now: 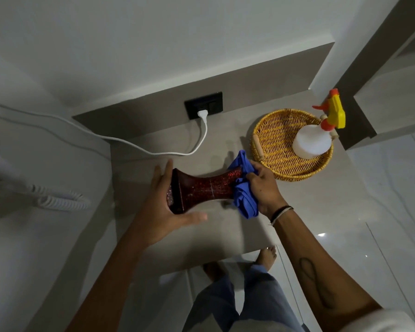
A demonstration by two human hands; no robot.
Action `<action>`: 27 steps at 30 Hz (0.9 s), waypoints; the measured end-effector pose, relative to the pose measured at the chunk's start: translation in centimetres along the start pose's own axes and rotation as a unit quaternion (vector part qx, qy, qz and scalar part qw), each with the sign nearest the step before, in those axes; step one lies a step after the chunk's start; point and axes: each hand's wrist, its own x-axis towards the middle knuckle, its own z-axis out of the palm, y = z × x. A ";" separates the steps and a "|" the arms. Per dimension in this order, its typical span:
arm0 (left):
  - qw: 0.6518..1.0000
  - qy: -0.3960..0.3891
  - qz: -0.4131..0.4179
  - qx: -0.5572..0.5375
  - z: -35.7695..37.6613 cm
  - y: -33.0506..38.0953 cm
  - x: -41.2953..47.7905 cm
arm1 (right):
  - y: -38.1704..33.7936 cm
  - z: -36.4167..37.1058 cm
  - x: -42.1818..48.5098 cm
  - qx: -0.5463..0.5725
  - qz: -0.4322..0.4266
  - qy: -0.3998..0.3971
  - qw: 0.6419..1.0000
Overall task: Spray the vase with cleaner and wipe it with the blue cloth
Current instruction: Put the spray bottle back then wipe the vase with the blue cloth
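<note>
A dark red glittery vase is held sideways above the beige counter. My left hand grips its wide square end, palm against it, fingers spread around the edge. My right hand clutches the bunched blue cloth pressed around the vase's other end, which the cloth hides. The spray bottle, white with a yellow and orange trigger head, stands in the wicker basket to the right, beyond my right hand.
A white cable runs across the counter's back to a plug in the black wall socket. A white coiled cord lies at the left. The counter's front edge is near my legs and bare feet.
</note>
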 end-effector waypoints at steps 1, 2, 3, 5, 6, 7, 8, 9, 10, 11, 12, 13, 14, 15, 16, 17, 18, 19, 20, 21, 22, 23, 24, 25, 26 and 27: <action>1.000 -0.011 0.008 0.018 0.1 0.0 -0.5 | -0.1 -0.1 0.1 -0.008 0.002 0.002 1.000; 0.999 -0.002 0.022 0.037 0.3 0.1 -0.8 | -0.1 -0.1 0.1 -0.021 -0.001 0.003 1.000; 0.997 0.025 0.041 0.056 0.5 0.3 -1.0 | 0.0 -0.1 0.0 -0.037 -0.014 0.006 0.999; 0.987 0.093 0.079 0.101 0.8 0.8 -1.1 | 0.1 0.0 -0.8 -0.097 -0.083 0.027 0.991; 0.981 0.114 0.090 0.127 0.8 1.2 -1.1 | 0.2 0.2 -1.6 -0.141 -0.138 0.047 0.979; 0.977 0.123 0.094 0.148 0.9 1.5 -1.1 | 0.5 0.3 -2.5 -0.185 -0.198 0.068 0.960; 0.976 0.125 0.093 0.155 1.0 1.7 -1.1 | 0.8 0.3 -3.3 -0.218 -0.254 0.082 0.939; 0.977 0.126 0.091 0.147 1.0 1.9 -1.2 | 1.0 0.5 -4.1 -0.238 -0.304 0.084 0.919; 0.979 0.127 0.090 0.133 1.1 2.2 -1.3 | 1.3 0.8 -5.1 -0.246 -0.346 0.069 0.903; 0.980 0.127 0.093 0.124 1.3 2.5 -1.3 | 1.6 1.3 -6.0 -0.246 -0.384 0.033 0.889; 0.980 0.128 0.099 0.120 1.5 2.9 -1.3 | 2.0 2.1 -7.1 -0.250 -0.413 -0.021 0.875; 0.978 0.128 0.111 0.120 1.7 3.1 -1.1 | 2.7 3.1 -8.0 -0.274 -0.431 -0.078 0.856; 0.976 0.129 0.126 0.122 2.0 3.1 -1.0 | 3.7 3.9 -8.8 -0.315 -0.436 -0.126 0.833; 0.974 0.132 0.136 0.125 2.1 2.9 -0.9 | 4.8 4.3 -9.3 -0.353 -0.435 -0.159 0.813; 0.973 0.135 0.136 0.131 2.1 2.6 -0.8 | 5.6 4.1 -9.1 -0.382 -0.432 -0.165 0.800; 0.973 0.138 0.123 0.137 2.0 2.3 -0.9 | 5.9 3.4 -8.3 -0.407 -0.429 -0.144 0.794; 0.973 0.142 0.108 0.145 1.9 2.0 -1.2 | 5.8 2.4 -7.5 -0.434 -0.410 -0.110 0.795; 0.973 0.146 0.096 0.150 1.9 1.9 -1.4 | 5.5 1.4 -6.6 -0.462 -0.380 -0.074 0.798; 0.973 0.147 0.089 0.154 1.9 2.0 -1.4 | 5.0 0.6 -5.9 -0.475 -0.345 -0.052 0.808; 0.974 0.145 0.086 0.154 2.0 2.2 -1.6 | 4.7 0.3 -5.8 -0.467 -0.319 -0.048 0.823; 0.974 0.142 0.086 0.152 2.2 2.4 -1.4 | 4.4 0.8 -6.2 -0.452 -0.310 -0.063 0.834; 0.976 0.138 0.084 0.143 2.4 2.5 -1.3 | 3.9 2.2 -7.4 -0.428 -0.327 -0.081 0.839; 0.980 0.134 0.078 0.126 2.4 2.3 -1.3 | 3.8 4.0 -8.9 -0.396 -0.347 -0.097 0.844; 0.984 0.134 0.064 0.102 2.2 2.0 -1.3 | 4.3 5.6 -10.4 -0.366 -0.391 -0.114 0.837; 0.987 0.138 0.041 0.077 2.1 1.9 -1.4 | 4.8 6.6 -11.5 -0.360 -0.441 -0.135 0.811; 0.987 0.139 0.026 0.073 1.9 2.0 -1.6 | 5.3 6.7 -11.8 -0.368 -0.468 -0.153 0.789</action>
